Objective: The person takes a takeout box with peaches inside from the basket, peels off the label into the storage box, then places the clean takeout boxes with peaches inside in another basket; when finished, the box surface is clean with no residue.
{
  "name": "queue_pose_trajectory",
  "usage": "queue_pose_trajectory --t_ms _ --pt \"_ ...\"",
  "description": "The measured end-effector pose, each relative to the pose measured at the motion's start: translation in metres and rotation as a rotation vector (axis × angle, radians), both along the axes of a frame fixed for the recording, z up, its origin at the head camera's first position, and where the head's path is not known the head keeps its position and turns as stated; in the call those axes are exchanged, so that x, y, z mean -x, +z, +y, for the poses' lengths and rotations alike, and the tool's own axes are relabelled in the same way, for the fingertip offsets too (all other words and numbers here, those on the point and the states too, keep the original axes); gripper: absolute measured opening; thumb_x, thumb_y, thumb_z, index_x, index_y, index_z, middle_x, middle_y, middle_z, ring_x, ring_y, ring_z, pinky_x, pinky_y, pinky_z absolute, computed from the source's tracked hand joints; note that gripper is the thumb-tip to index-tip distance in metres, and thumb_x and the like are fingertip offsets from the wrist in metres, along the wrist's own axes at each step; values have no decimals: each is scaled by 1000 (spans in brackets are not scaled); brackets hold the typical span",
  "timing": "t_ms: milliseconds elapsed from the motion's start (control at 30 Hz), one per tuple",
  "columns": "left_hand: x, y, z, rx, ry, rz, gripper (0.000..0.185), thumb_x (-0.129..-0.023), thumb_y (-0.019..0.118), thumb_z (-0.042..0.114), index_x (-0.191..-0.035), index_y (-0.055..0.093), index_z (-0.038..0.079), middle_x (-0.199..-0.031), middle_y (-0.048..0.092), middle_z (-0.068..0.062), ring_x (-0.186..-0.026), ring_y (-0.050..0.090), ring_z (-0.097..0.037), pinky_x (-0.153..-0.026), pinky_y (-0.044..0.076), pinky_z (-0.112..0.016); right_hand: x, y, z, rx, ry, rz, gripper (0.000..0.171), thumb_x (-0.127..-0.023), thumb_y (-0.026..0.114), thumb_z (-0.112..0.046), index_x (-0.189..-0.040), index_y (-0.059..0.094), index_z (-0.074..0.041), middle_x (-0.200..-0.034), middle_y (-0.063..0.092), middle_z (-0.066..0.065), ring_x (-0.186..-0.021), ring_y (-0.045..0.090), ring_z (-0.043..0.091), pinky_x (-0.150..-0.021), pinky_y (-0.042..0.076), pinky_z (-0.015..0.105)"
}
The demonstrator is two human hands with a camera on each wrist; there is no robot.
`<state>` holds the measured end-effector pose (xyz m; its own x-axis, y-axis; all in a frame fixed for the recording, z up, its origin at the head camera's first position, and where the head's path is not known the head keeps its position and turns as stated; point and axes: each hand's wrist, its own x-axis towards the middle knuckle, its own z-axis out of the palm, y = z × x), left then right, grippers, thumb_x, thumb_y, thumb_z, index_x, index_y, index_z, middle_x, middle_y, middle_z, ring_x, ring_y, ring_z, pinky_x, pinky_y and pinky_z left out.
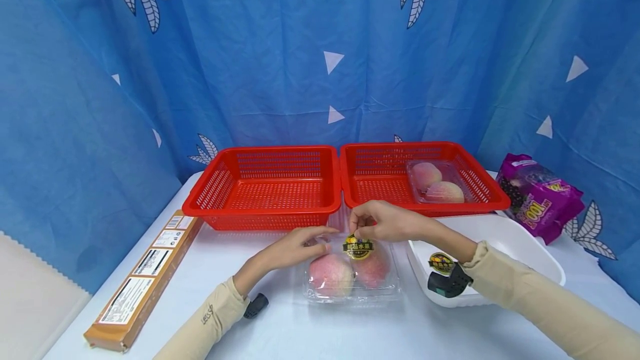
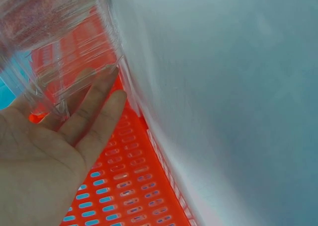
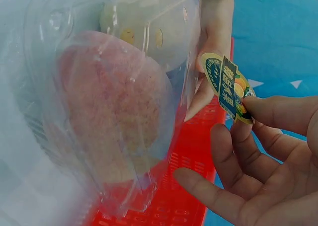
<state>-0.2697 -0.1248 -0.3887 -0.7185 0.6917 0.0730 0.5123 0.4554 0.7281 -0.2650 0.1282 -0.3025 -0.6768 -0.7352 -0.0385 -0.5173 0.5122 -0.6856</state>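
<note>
A clear plastic clamshell [image 1: 350, 285] with two peaches inside lies on the white table in front of me. A yellow and black round sticker [image 1: 358, 247] sits on its lid. My right hand [image 1: 357, 226] pinches the sticker's upper edge; in the right wrist view the sticker [image 3: 227, 87] stands lifted off the clamshell [image 3: 114, 107], caught between the thumb and forefinger of my right hand [image 3: 248, 112]. My left hand [image 1: 320, 235] rests with straight fingers against the clamshell's far left edge. In the left wrist view the left hand [image 2: 99, 102] lies flat against the clamshell [image 2: 49, 52].
Two red slotted baskets [image 1: 265, 193] [image 1: 380, 179] stand side by side behind the clamshell; the right one holds another clamshell of peaches [image 1: 435, 182]. A white basin [image 1: 505, 235] with a sticker [image 1: 441, 263] on its rim sits at right, beside a purple bag [image 1: 540, 196]. A long brown box [image 1: 145, 276] lies left.
</note>
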Motion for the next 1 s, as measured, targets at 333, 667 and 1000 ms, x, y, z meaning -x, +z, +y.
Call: queue_pose_trajectory --t_ms 333,667,1000 --pt "1 -1 -1 -10 -12 6 44 -96 52 29 -138 51 17 -134 58 -1 -113 58 -15 -92 49 -32 1 5 15 29 10 -69 4 -88 65 -7 -91 64 -9 -85 64 0 -80 57 18 -72 55 27" --pt "2 -3 -1 -25 -29 16 45 -96 52 28 -138 51 13 -134 57 -8 -114 59 -21 -92 49 -35 -1 6 45 55 -10 -131 6 -88 64 -5 -94 64 -5 -88 65 5 -81 57 23 -71 56 35" --pt "1 -1 -1 -19 -27 11 45 -96 52 28 -139 51 14 -134 57 -8 -113 59 -21 -92 49 -34 -3 5 75 26 -62 -169 10 -87 65 -10 -95 62 -4 -89 64 6 -81 59 23 -72 56 33"
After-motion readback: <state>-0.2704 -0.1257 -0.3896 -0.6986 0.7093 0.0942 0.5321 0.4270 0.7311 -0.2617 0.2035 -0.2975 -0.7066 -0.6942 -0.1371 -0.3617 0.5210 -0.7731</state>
